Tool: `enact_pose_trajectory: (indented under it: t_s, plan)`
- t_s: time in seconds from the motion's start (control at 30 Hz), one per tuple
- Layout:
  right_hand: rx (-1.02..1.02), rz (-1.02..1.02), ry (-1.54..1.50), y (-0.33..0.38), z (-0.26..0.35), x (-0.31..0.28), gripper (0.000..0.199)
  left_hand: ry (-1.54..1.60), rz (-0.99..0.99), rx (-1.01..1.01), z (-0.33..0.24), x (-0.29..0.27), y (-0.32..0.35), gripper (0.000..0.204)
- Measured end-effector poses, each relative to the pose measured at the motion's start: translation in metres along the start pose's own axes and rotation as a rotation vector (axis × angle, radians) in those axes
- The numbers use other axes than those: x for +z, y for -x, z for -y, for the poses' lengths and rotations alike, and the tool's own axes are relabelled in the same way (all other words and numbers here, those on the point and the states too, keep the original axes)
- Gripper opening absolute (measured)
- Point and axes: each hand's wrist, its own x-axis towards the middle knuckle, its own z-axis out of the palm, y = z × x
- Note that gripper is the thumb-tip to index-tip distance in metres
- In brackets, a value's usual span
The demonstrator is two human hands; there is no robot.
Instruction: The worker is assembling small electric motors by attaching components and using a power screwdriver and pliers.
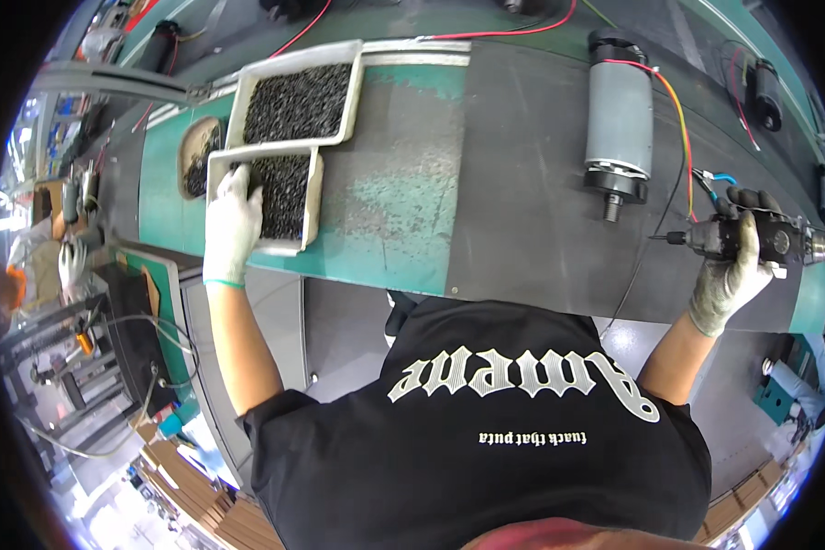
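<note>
With left hand (233, 225) in bin (313, 203), cannot tell its grasp; gripping power driver (779, 242) in right hand (735, 273), nearer motor (620, 119) lying ahead-left, lengthwise toward torso (495, 467).

The arms (247, 353) are spread wide, left hand (235, 209) reaching far left, fingers (239, 181) pointing down; right hand (741, 270) off right, nearer, curled tight.

Black T-shirt (486, 486), pale lettering (524, 374); hands (234, 218) in whitish gloves (730, 289).
</note>
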Motion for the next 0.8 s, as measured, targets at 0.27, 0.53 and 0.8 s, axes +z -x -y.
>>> enact_pose_trajectory:
  t_s: [0.27, 0.53, 0.8]
  plan:
    - [0.009, 0.022, -0.085, -0.008, -0.006, 0.002, 0.034, -0.033, -0.090, 0.039, -0.010, -0.001, -0.008, 0.020]
    - [-0.031, -0.003, -0.034, -0.005, -0.007, 0.004, 0.036, -0.021, -0.062, 0.014, -0.008, -0.005, -0.011, 0.019]
    - [-0.030, 0.006, -0.015, -0.009, -0.010, -0.011, 0.035, 0.349, -0.116, -0.278, -0.009, -0.028, -0.010, 0.021]
